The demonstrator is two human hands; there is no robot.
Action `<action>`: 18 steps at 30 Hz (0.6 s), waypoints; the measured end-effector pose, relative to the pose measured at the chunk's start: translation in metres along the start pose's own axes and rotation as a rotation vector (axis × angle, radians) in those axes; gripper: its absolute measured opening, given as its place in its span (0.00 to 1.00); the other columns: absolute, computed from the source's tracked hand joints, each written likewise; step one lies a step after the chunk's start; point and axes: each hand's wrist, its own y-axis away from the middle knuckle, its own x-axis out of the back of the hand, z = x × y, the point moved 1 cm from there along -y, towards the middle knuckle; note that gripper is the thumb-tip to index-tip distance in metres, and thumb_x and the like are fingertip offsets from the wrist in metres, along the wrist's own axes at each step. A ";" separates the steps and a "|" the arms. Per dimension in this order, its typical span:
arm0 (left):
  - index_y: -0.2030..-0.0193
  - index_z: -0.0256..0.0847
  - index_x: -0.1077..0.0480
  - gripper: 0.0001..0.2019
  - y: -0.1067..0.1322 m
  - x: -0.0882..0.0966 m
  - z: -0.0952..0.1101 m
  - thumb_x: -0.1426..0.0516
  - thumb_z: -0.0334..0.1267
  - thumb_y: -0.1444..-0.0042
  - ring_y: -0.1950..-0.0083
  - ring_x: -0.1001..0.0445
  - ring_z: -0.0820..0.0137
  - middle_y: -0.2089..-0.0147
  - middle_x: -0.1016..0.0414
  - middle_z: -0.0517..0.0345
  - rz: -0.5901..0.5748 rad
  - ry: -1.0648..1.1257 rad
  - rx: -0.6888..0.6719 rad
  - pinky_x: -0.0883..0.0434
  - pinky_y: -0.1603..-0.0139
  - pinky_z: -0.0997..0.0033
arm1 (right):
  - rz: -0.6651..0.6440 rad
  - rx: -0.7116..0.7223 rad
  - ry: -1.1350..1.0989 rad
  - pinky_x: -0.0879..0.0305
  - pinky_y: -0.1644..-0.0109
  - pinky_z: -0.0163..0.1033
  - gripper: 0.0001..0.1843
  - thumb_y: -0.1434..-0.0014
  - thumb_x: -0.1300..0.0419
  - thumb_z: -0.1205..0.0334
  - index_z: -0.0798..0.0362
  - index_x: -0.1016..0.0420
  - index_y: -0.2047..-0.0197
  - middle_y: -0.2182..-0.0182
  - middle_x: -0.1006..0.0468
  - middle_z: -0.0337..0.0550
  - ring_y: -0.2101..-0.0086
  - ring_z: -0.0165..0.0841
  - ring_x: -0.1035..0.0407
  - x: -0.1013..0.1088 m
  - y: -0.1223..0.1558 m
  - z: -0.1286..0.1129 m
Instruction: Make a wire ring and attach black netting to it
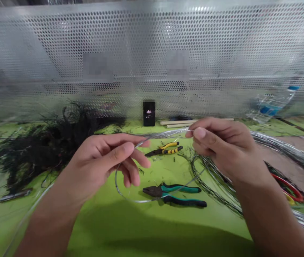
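A thin silvery wire (pixel 143 201) is bent into a loop that hangs below and between my hands. My left hand (pixel 100 164) pinches it between thumb and index finger, with the other fingers loosely curled underneath. On the other side, the closed thumb and fingertips of my right hand (pixel 221 150) grip the wire near the upper part of the loop. Beneath the loop, pliers with green-and-black handles (pixel 185 202) lie on the green table (pixel 114 228), jaws to the left. Farther back are smaller yellow-and-black pliers (pixel 169 147), partly behind my left fingertips.
A tangle of black fibres (pixel 47 146) covers the left side. Bundled silvery wire (pixel 280 144) and dark wire coils (pixel 213 194) lie at right, near a red-handled tool (pixel 291 187). Behind stand a phone (pixel 149 114), wooden sticks (pixel 178 123), a tilted bottle (pixel 272 107) and a perforated panel (pixel 141 39).
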 end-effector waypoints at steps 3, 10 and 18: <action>0.55 0.51 0.15 0.06 0.002 -0.001 -0.001 0.35 0.40 0.33 0.71 0.15 0.73 0.66 0.13 0.61 0.014 -0.139 -0.044 0.19 0.71 0.85 | -0.017 0.054 0.078 0.54 0.76 0.38 0.08 0.29 0.35 0.58 0.49 0.17 0.60 0.76 0.36 0.33 0.77 0.26 0.49 0.000 0.002 -0.003; 0.55 0.53 0.18 0.04 0.016 -0.009 -0.002 0.36 0.42 0.32 0.71 0.16 0.76 0.67 0.14 0.72 0.355 -1.039 -0.509 0.19 0.70 0.84 | 0.062 0.108 0.295 0.50 0.75 0.38 0.09 0.29 0.35 0.57 0.48 0.19 0.63 0.77 0.36 0.33 0.76 0.26 0.46 -0.008 0.006 -0.014; 0.51 0.33 0.20 0.10 0.018 -0.016 -0.019 0.31 0.27 0.40 0.63 0.13 0.69 0.59 0.12 0.56 0.632 -1.736 -1.091 0.16 0.53 0.76 | 0.118 0.096 0.358 0.52 0.77 0.39 0.11 0.28 0.36 0.53 0.47 0.21 0.62 0.78 0.37 0.33 0.78 0.27 0.47 -0.020 0.013 -0.018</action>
